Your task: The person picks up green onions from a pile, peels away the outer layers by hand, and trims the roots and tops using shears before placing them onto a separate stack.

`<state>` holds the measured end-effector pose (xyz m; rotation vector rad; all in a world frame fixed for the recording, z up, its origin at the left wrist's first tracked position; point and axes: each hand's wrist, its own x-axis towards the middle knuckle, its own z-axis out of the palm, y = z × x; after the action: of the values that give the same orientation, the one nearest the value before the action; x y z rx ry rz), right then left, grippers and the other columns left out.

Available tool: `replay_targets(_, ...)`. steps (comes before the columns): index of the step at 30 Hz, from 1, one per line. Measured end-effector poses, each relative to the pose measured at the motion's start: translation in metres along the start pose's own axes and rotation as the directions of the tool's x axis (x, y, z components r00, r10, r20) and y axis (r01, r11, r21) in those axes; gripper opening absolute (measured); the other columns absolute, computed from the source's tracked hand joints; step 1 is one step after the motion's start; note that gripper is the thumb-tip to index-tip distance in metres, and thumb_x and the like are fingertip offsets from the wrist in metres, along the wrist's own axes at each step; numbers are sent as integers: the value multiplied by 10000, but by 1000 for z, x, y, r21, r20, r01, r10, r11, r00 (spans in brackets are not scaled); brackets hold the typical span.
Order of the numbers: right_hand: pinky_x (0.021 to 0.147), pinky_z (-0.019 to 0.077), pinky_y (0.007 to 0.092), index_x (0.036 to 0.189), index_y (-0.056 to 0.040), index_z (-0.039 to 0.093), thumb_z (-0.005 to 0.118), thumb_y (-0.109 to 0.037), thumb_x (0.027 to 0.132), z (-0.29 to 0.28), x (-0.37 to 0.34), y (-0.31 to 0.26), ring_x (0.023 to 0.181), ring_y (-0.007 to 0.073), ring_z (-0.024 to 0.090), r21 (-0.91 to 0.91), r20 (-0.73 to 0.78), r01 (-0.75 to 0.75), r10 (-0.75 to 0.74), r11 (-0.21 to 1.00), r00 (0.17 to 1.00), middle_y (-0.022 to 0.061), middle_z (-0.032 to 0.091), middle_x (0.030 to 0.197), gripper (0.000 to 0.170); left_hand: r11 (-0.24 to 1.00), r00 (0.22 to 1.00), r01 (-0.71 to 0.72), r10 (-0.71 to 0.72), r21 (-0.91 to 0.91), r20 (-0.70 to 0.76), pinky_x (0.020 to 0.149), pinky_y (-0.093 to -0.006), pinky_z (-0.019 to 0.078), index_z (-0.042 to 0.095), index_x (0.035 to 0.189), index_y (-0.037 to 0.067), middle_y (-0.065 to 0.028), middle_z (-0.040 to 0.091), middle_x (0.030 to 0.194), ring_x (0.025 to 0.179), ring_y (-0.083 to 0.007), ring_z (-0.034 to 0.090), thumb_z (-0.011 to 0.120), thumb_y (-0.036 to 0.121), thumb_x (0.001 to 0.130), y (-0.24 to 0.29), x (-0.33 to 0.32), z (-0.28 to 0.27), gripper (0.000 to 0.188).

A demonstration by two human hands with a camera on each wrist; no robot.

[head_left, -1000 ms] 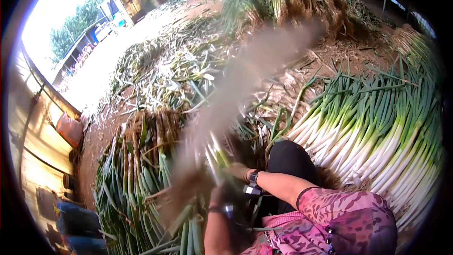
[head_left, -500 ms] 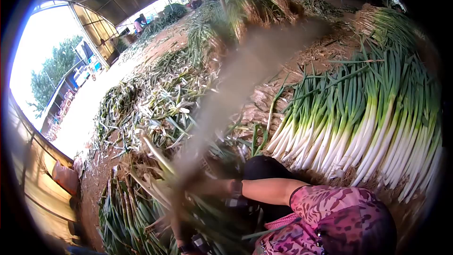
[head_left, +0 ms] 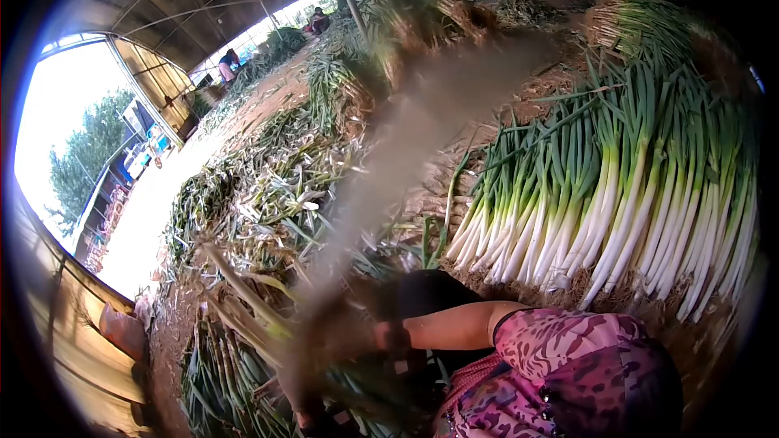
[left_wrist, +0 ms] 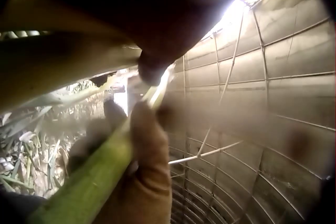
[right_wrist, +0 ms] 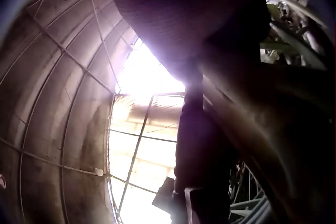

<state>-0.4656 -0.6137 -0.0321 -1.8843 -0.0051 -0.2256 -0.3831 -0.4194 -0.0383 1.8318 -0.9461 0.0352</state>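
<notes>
Several green onion stalks (head_left: 235,296) slant up to the left over the roots of a pile of green onions (head_left: 223,357). My left hand (head_left: 294,385) grips them low down; a blurred streak in front of the camera partly hides it. Beside it my right hand (head_left: 353,337), also blurred, holds the same bunch from the right. In the left wrist view, a thumb and fingers (left_wrist: 149,153) pinch a green stalk (left_wrist: 86,182), and a dark hand (left_wrist: 157,24) looms above with pale stalks at its left. A dark, ribbed glove (right_wrist: 178,19) fills the top of the right wrist view.
To the right lies a wide row of green onions with clean white stems (head_left: 560,227). Stripped leaves (head_left: 260,186) heap up ahead on the left. Bundles with brown roots (head_left: 462,16) stand farther back. Distant people (head_left: 229,65) are near the bright doorway. My bent knee (head_left: 430,296) lies right of the hands.
The head view has tilted up and turned. My hands have moved left from in front of me with the stalks, which now lean up-left over the pile instead of standing between my hands.
</notes>
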Motion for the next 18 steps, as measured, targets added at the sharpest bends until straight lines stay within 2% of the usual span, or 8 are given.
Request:
replay_targets(2, 849, 515, 417, 1156, 40, 602, 721, -386, 828, 10, -10, -17, 934, 337, 685, 113, 57, 28, -35, 993, 998, 217, 698, 979, 551, 890, 968, 240, -251, -388, 22, 699, -318, 548, 495, 1320, -1, -110, 630, 1041, 862, -204, 647, 504, 355, 1052, -7, 0, 12, 446)
replay_targets(4, 833, 522, 405, 1150, 35, 616, 725, -365, 818, 5, -13, -23, 912, 313, 689, 210, 95, -119, 101, 970, 990, 206, 701, 979, 531, 945, 984, 176, -176, -275, 26, 754, -325, 553, 487, 1341, 1, -124, 632, 1092, 922, -217, 650, 467, 392, 1061, -12, -3, 7, 481)
replay_targets(6, 820, 527, 407, 1132, 31, 625, 724, -361, 818, 5, -15, -22, 902, 315, 692, 226, 80, -85, 68, 970, 994, 207, 703, 973, 512, 935, 982, 184, -191, -302, 7, 813, -333, 552, 478, 1360, 0, -133, 632, 1130, 969, -226, 648, 427, 421, 1069, -3, -5, 10, 514)
replay_targets(9, 799, 536, 409, 1106, 25, 639, 723, -354, 818, 8, -23, -17, 887, 319, 697, 200, 14, 9, -12, 980, 1000, 208, 705, 964, 484, 937, 992, 87, -113, -338, -59, 887, -351, 539, 456, 1387, 2, -141, 627, 1164, 1010, -236, 642, 372, 470, 1071, 68, -5, 13, 571)
replay_targets(12, 779, 544, 411, 1080, 20, 653, 722, -348, 819, 24, -24, -10, 872, 323, 701, 76, -100, 158, -150, 985, 984, 210, 707, 956, 456, 951, 992, 67, -96, -301, -82, 885, -374, 545, 399, 1433, 9, -150, 610, 1192, 1009, -242, 636, 356, 524, 1057, 73, -1, 4, 640)
replay_targets(13, 773, 547, 412, 1071, 18, 658, 722, -345, 819, 33, -22, -6, 867, 325, 703, -3, -156, 242, -240, 970, 958, 210, 708, 953, 447, 983, 998, 34, -42, -181, -38, 865, -369, 549, 407, 1423, 7, -147, 612, 1183, 993, -237, 638, 373, 526, 1052, 70, 7, -3, 639)
replay_targets(16, 762, 554, 417, 1049, 12, 668, 711, -353, 827, 42, -38, -35, 867, 331, 708, -176, -120, 385, -408, 906, 905, 216, 710, 953, 429, 932, 982, 166, -187, -321, -34, 769, -308, 537, 505, 1287, -14, -107, 640, 1093, 895, -181, 635, 591, 390, 992, 77, 11, 0, 508)
replay_targets(18, 800, 552, 440, 1042, 1, 669, 681, -395, 834, 24, -57, -72, 892, 364, 701, -297, 151, 200, -161, 934, 975, 224, 706, 963, 448, 914, 975, 197, -220, -355, -23, 743, -281, 521, 541, 1226, -13, -83, 648, 1054, 863, -156, 627, 682, 308, 947, 90, 13, -3, 448)
